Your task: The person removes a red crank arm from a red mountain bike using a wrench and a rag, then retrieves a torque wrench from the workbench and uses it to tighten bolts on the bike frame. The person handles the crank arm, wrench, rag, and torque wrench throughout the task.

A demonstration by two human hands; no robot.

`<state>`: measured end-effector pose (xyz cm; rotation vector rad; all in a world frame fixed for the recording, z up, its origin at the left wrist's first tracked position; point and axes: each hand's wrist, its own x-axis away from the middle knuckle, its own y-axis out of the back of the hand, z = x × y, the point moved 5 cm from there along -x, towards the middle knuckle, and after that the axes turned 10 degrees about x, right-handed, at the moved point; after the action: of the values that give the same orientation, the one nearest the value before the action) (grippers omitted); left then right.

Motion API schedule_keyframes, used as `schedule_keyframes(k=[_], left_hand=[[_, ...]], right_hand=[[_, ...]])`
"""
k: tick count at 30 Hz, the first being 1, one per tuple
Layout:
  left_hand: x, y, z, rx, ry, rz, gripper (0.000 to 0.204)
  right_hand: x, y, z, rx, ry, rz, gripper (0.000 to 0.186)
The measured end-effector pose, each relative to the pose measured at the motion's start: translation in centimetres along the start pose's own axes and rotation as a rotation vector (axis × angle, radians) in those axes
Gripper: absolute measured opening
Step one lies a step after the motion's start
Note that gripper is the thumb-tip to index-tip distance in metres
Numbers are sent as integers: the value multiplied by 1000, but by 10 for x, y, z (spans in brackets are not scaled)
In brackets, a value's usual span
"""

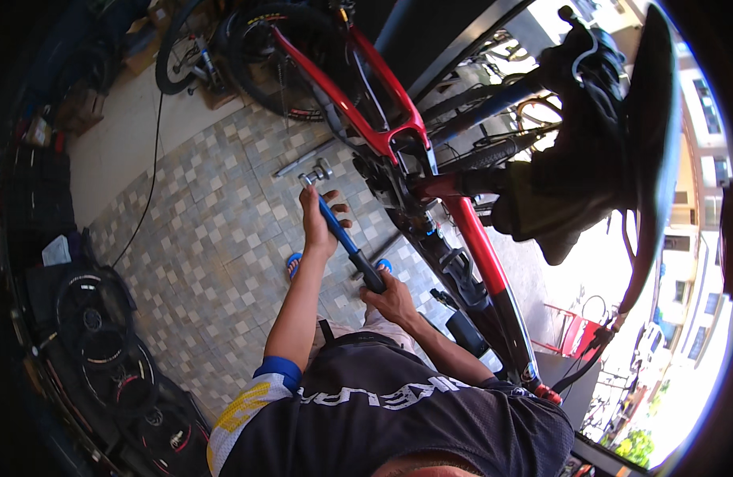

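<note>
A long-handled wrench (338, 229) with a blue shaft slants across in front of my body. Its silver head (308, 178) points away from me, beside a round metal fitting (324, 168). My left hand (322, 222) holds the shaft just below the head, thumb along it and fingers partly curled around. The black grip (369, 273) at the near end is in my closed right hand (391, 297). Just right of the wrench is a red and black bicycle frame (470, 230), raised above the floor; the wrench appears apart from it.
A dark saddle-like shape (657, 143) looms at the right, close by. Bicycle wheels (283, 60) stand at the far side. Several chainrings or discs (93, 320) hang along the left. A black cable (154, 171) crosses the tiled floor (215, 215).
</note>
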<state>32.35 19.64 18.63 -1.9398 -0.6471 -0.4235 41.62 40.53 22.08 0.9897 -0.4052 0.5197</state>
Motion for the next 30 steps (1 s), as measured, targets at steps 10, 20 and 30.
schedule_keyframes(k=[10, 20, 30], left_hand=[[-138, 32, 75, -265, -45, -96, 39], [-169, 26, 81, -342, -82, 34, 37], [-170, 15, 87, -244, 23, -48, 35]], right_hand=[[-74, 1, -79, 114, -130, -38, 49], [-92, -7, -82, 124, -191, 23, 49], [-49, 74, 5, 227, -33, -23, 54]])
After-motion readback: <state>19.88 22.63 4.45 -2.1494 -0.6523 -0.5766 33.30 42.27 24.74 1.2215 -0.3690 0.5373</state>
